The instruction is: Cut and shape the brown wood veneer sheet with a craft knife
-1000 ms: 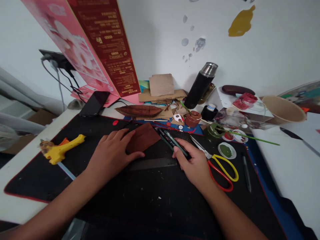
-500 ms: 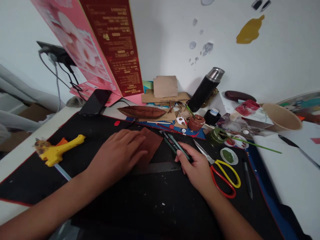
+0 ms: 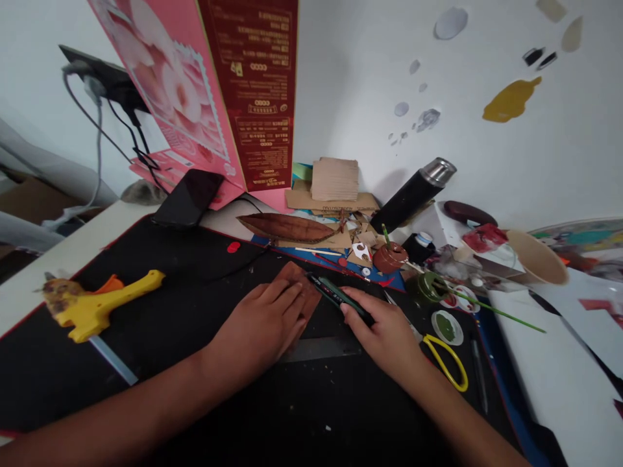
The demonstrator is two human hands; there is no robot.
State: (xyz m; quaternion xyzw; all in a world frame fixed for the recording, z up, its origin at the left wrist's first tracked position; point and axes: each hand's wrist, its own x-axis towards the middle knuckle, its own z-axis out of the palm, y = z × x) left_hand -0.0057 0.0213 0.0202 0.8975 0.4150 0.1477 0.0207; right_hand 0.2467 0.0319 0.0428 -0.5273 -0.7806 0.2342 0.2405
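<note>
Fingers extended, my left hand (image 3: 260, 324) lies flat over a brown sheet (image 3: 312, 305) on the black mat (image 3: 195, 337). My right hand (image 3: 384, 327) is wrapped round a dark green utility knife (image 3: 335, 295), whose tip points up and left at the sheet's upper right edge. A metal ruler (image 3: 324, 349) lies flat just below the sheet, between the hands. Scissors with a yellow handle (image 3: 446, 363) lie partly hidden beneath my right hand and forearm.
On the left lies a yellow glue gun (image 3: 97, 305); a phone (image 3: 189, 198) is behind it. A brown boat-shaped piece (image 3: 287, 228), stacked cardboard (image 3: 335, 179) and a black thermos (image 3: 413, 194) stand along the back. Paint jars (image 3: 389, 257) and a green paint dish (image 3: 446, 327) sit at right.
The view has shifted. My left hand has settled lower on the brown sheet, and the knife in my right hand has moved closer to it, its tip now at the sheet's edge.
</note>
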